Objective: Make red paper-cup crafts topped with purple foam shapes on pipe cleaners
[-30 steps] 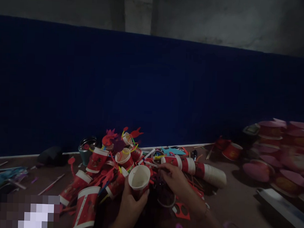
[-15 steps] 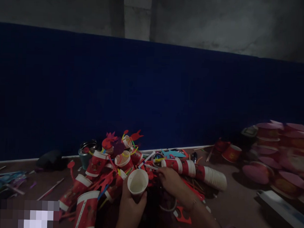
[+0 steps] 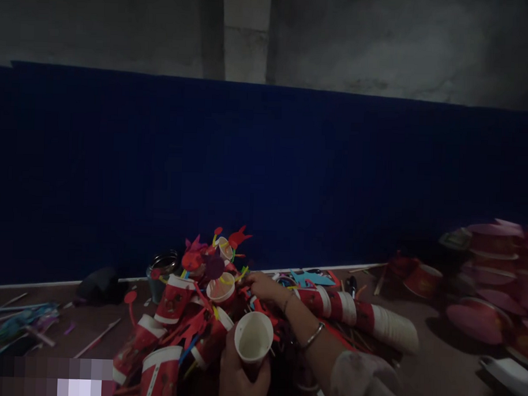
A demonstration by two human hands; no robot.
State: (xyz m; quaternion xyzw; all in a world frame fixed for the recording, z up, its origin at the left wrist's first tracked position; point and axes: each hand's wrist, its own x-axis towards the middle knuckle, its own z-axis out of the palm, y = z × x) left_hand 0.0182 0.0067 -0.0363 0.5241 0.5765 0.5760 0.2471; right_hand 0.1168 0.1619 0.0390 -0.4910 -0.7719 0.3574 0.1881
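Observation:
My left hand [image 3: 240, 379] is wrapped around a red paper cup [image 3: 254, 342] with a white inside, mouth tilted toward me, low in the middle of the view. My right hand [image 3: 263, 286] reaches forward into a heap of decorated red cups [image 3: 186, 302] stuck with coloured straws and paper shapes. Its fingers rest curled among the straws by a cup with a yellow strip [image 3: 220, 289]; what they grip, if anything, is too dark to make out. A bracelet [image 3: 313, 335] sits on that wrist.
A lying stack of nested red cups [image 3: 359, 314] stretches to the right. Pink-lidded red bowls [image 3: 490, 275] pile at the far right. A metal tin [image 3: 161, 266] and a dark object [image 3: 99, 284] stand by the blue wall panel [image 3: 265, 175]. Loose sticks [image 3: 17, 322] litter the left.
My right hand has moved forward and left, from the nested cups to the top of the heap. The cup in my left hand stays put; the camera has shifted slightly.

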